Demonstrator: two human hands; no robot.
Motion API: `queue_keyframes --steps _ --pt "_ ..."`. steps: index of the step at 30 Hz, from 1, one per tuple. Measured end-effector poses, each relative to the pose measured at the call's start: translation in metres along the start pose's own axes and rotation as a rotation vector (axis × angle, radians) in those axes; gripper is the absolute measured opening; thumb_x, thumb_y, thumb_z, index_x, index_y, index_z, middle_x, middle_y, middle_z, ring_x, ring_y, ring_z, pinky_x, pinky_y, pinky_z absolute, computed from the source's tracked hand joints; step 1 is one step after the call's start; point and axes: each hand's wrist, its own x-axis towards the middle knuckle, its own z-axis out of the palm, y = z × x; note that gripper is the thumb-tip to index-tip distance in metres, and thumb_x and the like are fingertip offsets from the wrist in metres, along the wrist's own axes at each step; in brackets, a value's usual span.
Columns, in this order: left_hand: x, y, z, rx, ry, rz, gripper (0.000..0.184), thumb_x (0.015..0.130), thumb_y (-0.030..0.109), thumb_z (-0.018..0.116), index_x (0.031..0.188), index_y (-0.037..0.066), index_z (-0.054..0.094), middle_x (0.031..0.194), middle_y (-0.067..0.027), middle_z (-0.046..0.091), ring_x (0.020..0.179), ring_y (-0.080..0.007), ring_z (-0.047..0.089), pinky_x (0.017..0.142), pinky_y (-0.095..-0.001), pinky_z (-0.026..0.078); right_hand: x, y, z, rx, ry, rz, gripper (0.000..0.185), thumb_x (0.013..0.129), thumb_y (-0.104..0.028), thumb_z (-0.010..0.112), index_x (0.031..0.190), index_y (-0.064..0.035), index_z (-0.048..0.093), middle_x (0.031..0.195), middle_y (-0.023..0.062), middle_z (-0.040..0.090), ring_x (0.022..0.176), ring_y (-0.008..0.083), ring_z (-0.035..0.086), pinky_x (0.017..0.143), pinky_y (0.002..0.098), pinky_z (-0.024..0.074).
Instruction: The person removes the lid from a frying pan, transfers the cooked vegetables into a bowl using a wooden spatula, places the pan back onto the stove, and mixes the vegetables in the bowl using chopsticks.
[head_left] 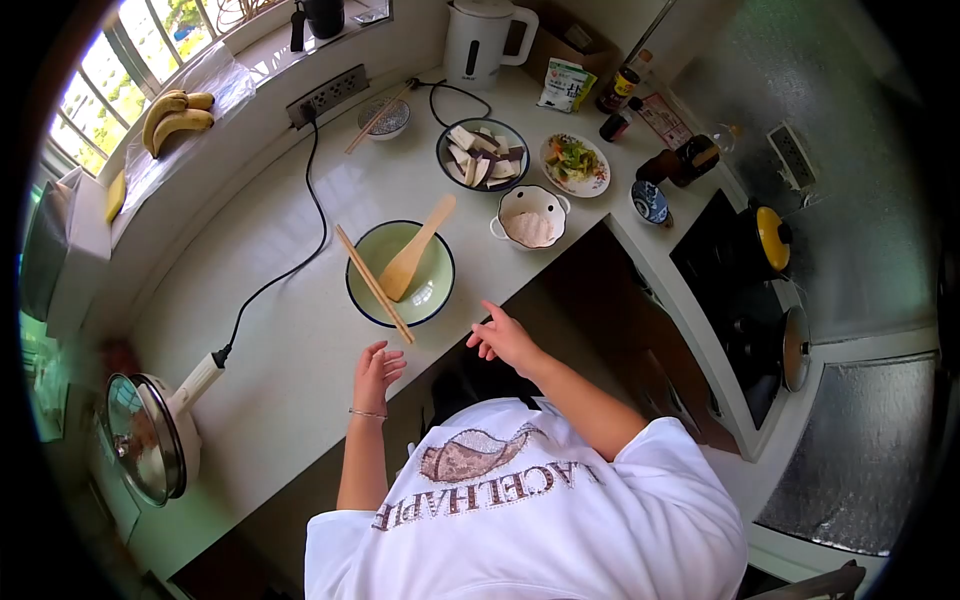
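In front of me on the counter stands a pale green bowl (436,275) with a dark rim. A wooden spatula (408,262) leans inside it, and a pair of chopsticks (372,281) lies across its left side. My left hand (376,374) is just below the bowl at the counter's edge, holding nothing, its fingers loosely apart. To the right, my right hand (502,335) hovers past the edge, empty, index finger stretched out. Beyond it sits a white two-handled bowl (505,226) of pale powder. Behind that is a dark-rimmed bowl (441,160) with cut eggplant pieces (488,155).
A plate (600,178) of chopped vegetables, a small blue bowl (649,203), bottles (618,90) and a kettle (484,45) stand farther back. At left an electric pan (150,440) trails a black cord (318,205). The stove (725,290) holds a yellow pot (766,240).
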Motion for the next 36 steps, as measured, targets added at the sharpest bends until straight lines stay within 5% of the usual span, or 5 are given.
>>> queue_keyframes --steps 5,17,23,29,36 --pt "-0.017 -0.012 0.008 0.031 -0.101 -0.092 0.024 0.092 0.020 0.042 0.104 0.003 0.055 0.065 -0.0005 0.055 0.058 -0.0082 0.052 0.054 -0.0198 0.043 -0.020 0.010 -0.009 0.055 0.039 0.006 0.064 0.087 -0.015 0.051 0.136 0.0033 0.014 0.079 0.0100 0.062 0.054 0.0103 0.052 0.048 0.0229 0.0449" --pt "-0.028 -0.044 0.087 0.281 -0.320 -0.097 0.020 0.088 0.021 0.053 0.079 0.004 0.060 0.060 0.0035 0.048 0.055 -0.0049 0.044 0.053 -0.0200 0.038 -0.088 0.014 -0.088 0.108 0.114 -0.124 0.061 0.088 -0.015 0.051 0.136 0.0029 0.017 0.079 0.0087 0.062 0.056 0.0091 0.052 0.049 0.0222 0.0453" --pt "-0.048 -0.085 0.195 0.367 -0.401 -0.016 0.015 0.084 0.016 0.061 0.074 0.006 0.056 0.063 0.0027 0.052 0.055 -0.0053 0.046 0.052 -0.0191 0.037 -0.166 0.037 -0.186 0.094 0.151 -0.246 0.058 0.089 -0.013 0.049 0.137 -0.0003 0.018 0.085 0.0090 0.061 0.061 0.0091 0.052 0.053 0.0211 0.0448" --pt "-0.093 -0.174 0.385 0.473 -0.652 0.001 0.018 0.082 0.011 0.062 0.069 0.006 0.050 0.060 0.0040 0.048 0.053 -0.0044 0.042 0.050 -0.0192 0.033 -0.291 0.104 -0.312 0.084 0.315 -0.463 0.057 0.089 -0.017 0.051 0.135 0.0001 0.022 0.081 0.0076 0.061 0.060 0.0101 0.054 0.054 0.0234 0.0472" --pt "-0.149 -0.237 0.507 0.780 -0.920 0.031 0.023 0.082 0.011 0.061 0.064 0.007 0.047 0.058 0.0031 0.048 0.052 -0.0045 0.041 0.048 -0.0199 0.033 -0.387 0.182 -0.364 0.241 0.399 -0.354 0.047 0.091 -0.017 0.048 0.133 -0.0045 0.029 0.087 0.0076 0.060 0.064 0.0091 0.052 0.056 0.0213 0.0458"
